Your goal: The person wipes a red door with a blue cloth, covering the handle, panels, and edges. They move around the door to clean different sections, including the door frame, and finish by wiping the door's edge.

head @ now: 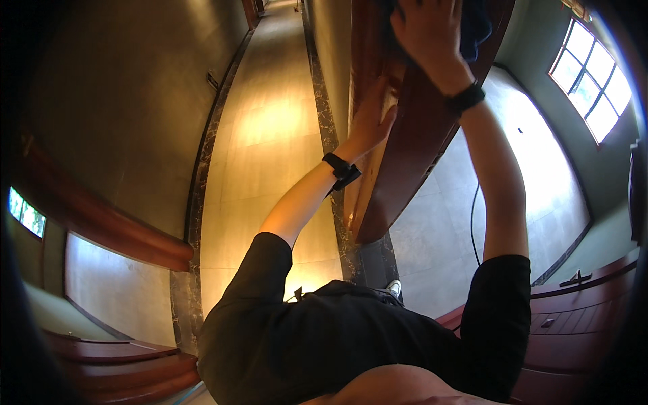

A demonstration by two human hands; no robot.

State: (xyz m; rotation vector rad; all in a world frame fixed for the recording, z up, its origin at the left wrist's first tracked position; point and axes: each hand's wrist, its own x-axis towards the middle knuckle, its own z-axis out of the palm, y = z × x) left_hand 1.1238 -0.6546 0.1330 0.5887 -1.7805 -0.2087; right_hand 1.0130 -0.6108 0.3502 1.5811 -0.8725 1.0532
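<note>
A reddish-brown wooden door frame (pixel 405 167) stands upright before me. My left hand (pixel 372 119) lies against the frame's side, fingers extended and apart, with nothing visible in it. Higher up, my right hand (pixel 430 35) is at the top of the view over a dark blue cloth (pixel 476 25) pressed near the same frame; its fingertips are partly cut off and dim, so its grip is unclear. Each wrist wears a black band.
A tiled corridor floor (pixel 273 152) with dark marble borders runs ahead on the left. Right of the frame lies a room floor (pixel 435 223) with a black cable (pixel 474 223). A red-brown door (pixel 577 324) is at lower right, and a paned window (pixel 590 78) above.
</note>
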